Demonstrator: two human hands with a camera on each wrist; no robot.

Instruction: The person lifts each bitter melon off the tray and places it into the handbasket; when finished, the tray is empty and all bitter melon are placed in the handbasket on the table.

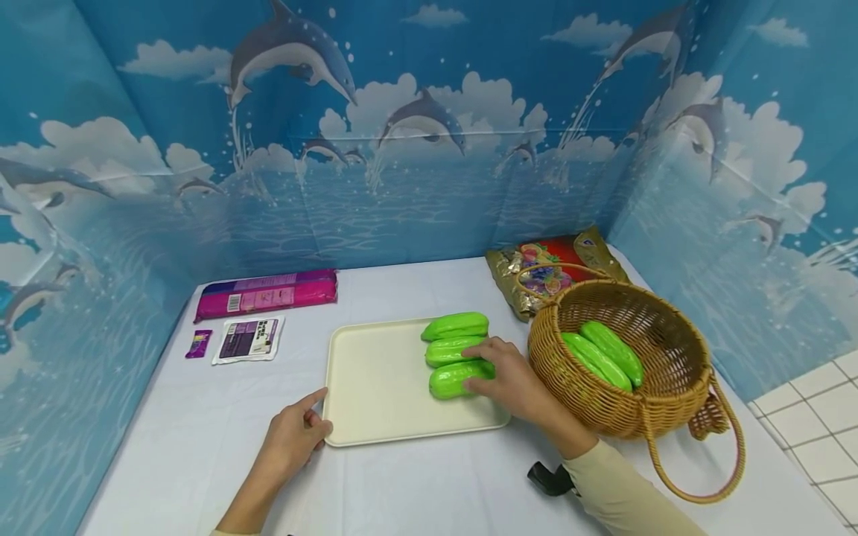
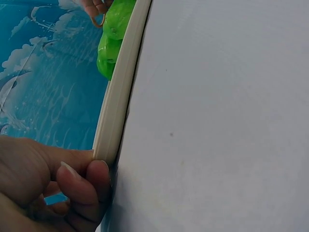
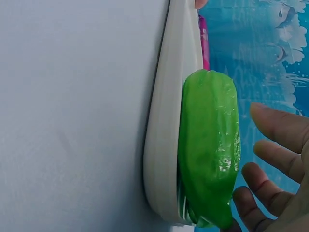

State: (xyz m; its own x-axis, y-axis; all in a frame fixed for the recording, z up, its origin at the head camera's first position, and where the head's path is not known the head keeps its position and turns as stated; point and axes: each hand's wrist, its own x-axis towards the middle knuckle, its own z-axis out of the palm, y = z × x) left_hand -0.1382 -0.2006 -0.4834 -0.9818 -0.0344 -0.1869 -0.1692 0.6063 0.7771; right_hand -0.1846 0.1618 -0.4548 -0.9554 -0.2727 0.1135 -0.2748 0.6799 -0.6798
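On the right half of a cream tray [image 1: 382, 387], three glossy green ridged gourds lie side by side: a far one [image 1: 457, 326], a middle one [image 1: 447, 351] and a near one [image 1: 450, 380]. My right hand [image 1: 506, 376] hovers over their right ends, fingers spread and slightly bent. The right wrist view shows a gap between its fingertips [image 3: 263, 145] and the near gourd [image 3: 210, 145]. At the tray's near left corner, my left hand [image 1: 291, 435] pinches the rim between thumb and fingers, also seen in the left wrist view.
Right of the tray stands a wicker basket [image 1: 603, 409] with more green gourds [image 1: 613, 350] inside and its handle [image 1: 731, 476] hanging toward me. Behind lies a gold-red bag [image 1: 556, 260]. Pink-purple packs [image 1: 268, 294] and a white sachet [image 1: 249, 340] lie at left; a black object [image 1: 550, 478] sits near my right sleeve.
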